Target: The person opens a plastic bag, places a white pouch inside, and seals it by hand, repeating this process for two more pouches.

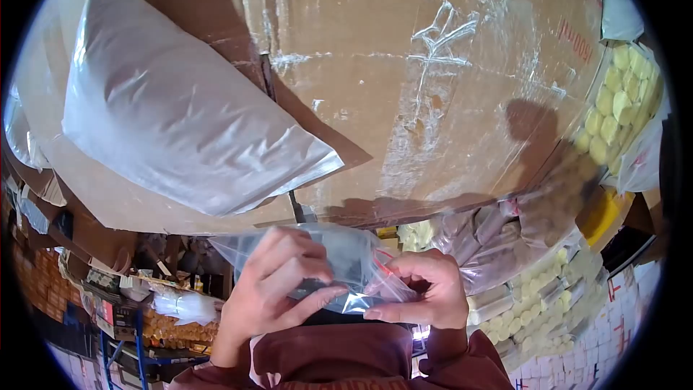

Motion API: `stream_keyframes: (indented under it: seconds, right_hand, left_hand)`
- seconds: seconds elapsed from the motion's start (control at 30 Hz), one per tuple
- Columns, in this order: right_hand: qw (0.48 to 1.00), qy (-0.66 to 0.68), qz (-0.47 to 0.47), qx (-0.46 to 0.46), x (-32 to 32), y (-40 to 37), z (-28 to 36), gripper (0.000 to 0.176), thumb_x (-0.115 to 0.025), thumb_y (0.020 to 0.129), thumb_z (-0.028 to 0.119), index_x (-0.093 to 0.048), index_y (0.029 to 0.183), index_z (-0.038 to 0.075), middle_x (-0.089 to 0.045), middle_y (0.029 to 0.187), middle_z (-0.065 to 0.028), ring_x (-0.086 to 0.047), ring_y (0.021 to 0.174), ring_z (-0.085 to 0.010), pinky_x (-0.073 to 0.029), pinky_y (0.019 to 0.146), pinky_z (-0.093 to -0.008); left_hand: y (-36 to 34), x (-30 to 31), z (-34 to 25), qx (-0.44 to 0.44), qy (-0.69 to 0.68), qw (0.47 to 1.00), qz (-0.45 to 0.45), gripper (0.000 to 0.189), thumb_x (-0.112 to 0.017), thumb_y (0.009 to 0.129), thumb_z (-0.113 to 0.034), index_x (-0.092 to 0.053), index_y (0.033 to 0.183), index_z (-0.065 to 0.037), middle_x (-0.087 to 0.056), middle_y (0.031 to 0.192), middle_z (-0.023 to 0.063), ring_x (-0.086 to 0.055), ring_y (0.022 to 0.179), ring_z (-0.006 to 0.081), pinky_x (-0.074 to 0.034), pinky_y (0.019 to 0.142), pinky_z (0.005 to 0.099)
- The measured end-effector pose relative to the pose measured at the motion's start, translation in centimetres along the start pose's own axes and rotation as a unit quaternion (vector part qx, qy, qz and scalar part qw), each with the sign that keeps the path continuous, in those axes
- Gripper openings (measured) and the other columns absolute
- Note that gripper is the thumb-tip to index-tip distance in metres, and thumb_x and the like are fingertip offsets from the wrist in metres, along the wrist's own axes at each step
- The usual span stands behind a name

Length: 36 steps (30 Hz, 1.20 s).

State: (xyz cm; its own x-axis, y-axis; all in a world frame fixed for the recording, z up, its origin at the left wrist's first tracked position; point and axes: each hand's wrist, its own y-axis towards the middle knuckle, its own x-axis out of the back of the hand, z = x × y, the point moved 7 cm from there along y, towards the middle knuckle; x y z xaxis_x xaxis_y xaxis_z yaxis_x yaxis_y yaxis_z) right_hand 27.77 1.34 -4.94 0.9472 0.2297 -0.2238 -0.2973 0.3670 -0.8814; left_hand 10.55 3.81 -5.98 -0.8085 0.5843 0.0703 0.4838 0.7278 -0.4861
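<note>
A clear plastic zip bag (350,256) with a red line along its right side is held low in front of my chest, at the near edge of the cardboard surface. My left hand (278,282) is curled against the bag's left part, thumb pointing right. At the bag's right edge, my right hand (429,292) pinches the film near the red line between thumb and fingers. The bag looks see-through; I cannot make out anything inside. Beyond my hands, a full, sealed white pouch (188,108) lies on the cardboard (346,108) to the left.
Packs of pale yellow rolls (621,101) stand on the right. Under the cardboard's near edge, at the right, are plastic-wrapped bundles (498,238). A yellow box (599,217) sits at far right. Lower left has a blue metal frame (141,350) and a white plastic bundle (188,305).
</note>
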Motion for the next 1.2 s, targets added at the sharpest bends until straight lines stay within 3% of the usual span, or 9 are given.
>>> stream_keyframes:
  seconds: [0.17,0.43,0.6,0.7,0.83,0.9,1.07,1.17,1.2]
  right_hand:
    - [0.998,0.031,0.027,0.053,0.2,-0.1,0.1,0.031,-0.086,0.062,0.009,-0.057,0.073,0.004,-0.055,0.061,-0.0002,-0.042,0.052,-0.0062,-0.029,0.048,-0.0230]
    - [0.998,0.053,0.024,0.015,0.9,0.0,-1.0,0.032,-0.083,0.070,0.012,-0.052,0.071,0.005,-0.047,0.057,0.0018,-0.039,0.051,-0.0058,-0.028,0.047,-0.0241]
    - [0.998,-0.040,0.010,0.036,0.7,-0.3,0.4,0.024,-0.083,0.069,0.006,-0.063,0.081,0.003,-0.061,0.070,-0.0014,-0.049,0.055,-0.0061,-0.035,0.050,-0.0222]
    - [0.995,-0.075,0.030,0.061,-0.1,-0.4,1.5,0.013,-0.073,0.080,0.007,-0.065,0.088,0.000,-0.066,0.080,-0.0082,-0.058,0.062,-0.0121,-0.044,0.056,-0.0245]
    - [0.991,-0.076,-0.023,0.105,-0.1,-0.9,1.8,0.017,-0.060,0.086,0.000,-0.061,0.103,-0.004,-0.068,0.088,-0.0132,-0.066,0.073,-0.0218,-0.052,0.065,-0.0299]
    - [0.989,-0.123,0.009,0.080,0.4,-1.5,1.3,0.028,-0.061,0.085,-0.001,-0.058,0.112,-0.002,-0.068,0.091,-0.0118,-0.068,0.078,-0.0263,-0.054,0.069,-0.0329]
    - [0.934,-0.312,-0.120,0.124,0.4,-1.5,2.4,0.037,-0.064,0.080,-0.003,-0.058,0.116,-0.002,-0.067,0.091,-0.0157,-0.067,0.071,-0.0277,-0.053,0.060,-0.0322]
    - [0.920,-0.325,-0.164,0.147,-0.2,-1.4,3.4,0.026,-0.068,0.075,-0.002,-0.068,0.101,0.001,-0.070,0.090,-0.0157,-0.070,0.073,-0.0211,-0.054,0.062,-0.0287]
    - [0.895,-0.356,-0.130,0.235,-0.7,-1.6,3.5,0.043,-0.065,0.075,-0.008,-0.057,0.117,-0.006,-0.066,0.088,-0.0180,-0.066,0.069,-0.0251,-0.053,0.059,-0.0307]
  left_hand:
    - [1.0,-0.8,0.8,0.028,0.174,0.983,0.051,0.050,-0.082,0.064,-0.039,-0.055,0.086,-0.004,-0.060,0.087,0.0073,-0.059,0.076,0.0252,-0.047,0.062,0.0367]
    - [-0.6,-2.1,1.7,0.001,0.167,0.984,0.063,0.019,-0.074,0.074,-0.011,-0.056,0.076,-0.006,-0.055,0.065,0.0049,-0.057,0.057,0.0233,-0.045,0.051,0.0331]
    - [0.0,-0.6,0.4,0.003,0.057,0.998,0.009,0.045,-0.082,0.067,-0.027,-0.064,0.101,-0.004,-0.061,0.107,0.0130,-0.058,0.099,0.0318,-0.046,0.082,0.0424]
    - [1.5,-1.9,-0.2,-0.007,-0.078,0.996,0.036,0.054,-0.082,0.067,-0.031,-0.060,0.108,-0.004,-0.061,0.110,0.0140,-0.058,0.102,0.0318,-0.045,0.085,0.0431]
    - [1.0,-4.1,-0.1,-0.049,-0.167,0.985,0.006,0.044,-0.078,0.074,-0.020,-0.056,0.107,-0.002,-0.065,0.097,0.0126,-0.061,0.084,0.0289,-0.047,0.076,0.0391]
    - [0.9,-3.9,-0.2,-0.046,-0.182,0.982,-0.019,0.028,-0.072,0.079,-0.007,-0.057,0.102,-0.002,-0.065,0.087,0.0115,-0.057,0.063,0.0256,-0.046,0.058,0.0347]
    - [0.4,-3.1,0.0,-0.029,-0.140,0.990,-0.005,0.025,-0.070,0.077,-0.002,-0.060,0.100,-0.001,-0.065,0.084,0.0105,-0.053,0.058,0.0221,-0.042,0.051,0.0324]
    - [0.4,-3.0,-0.2,-0.074,-0.131,0.988,-0.022,0.030,-0.070,0.075,0.000,-0.062,0.104,0.002,-0.061,0.078,0.0097,-0.050,0.055,0.0205,-0.040,0.049,0.0322]
    - [0.2,-2.9,-0.3,-0.075,-0.123,0.989,-0.017,0.031,-0.070,0.075,0.001,-0.062,0.104,0.002,-0.061,0.077,0.0096,-0.050,0.055,0.0203,-0.040,0.049,0.0321]
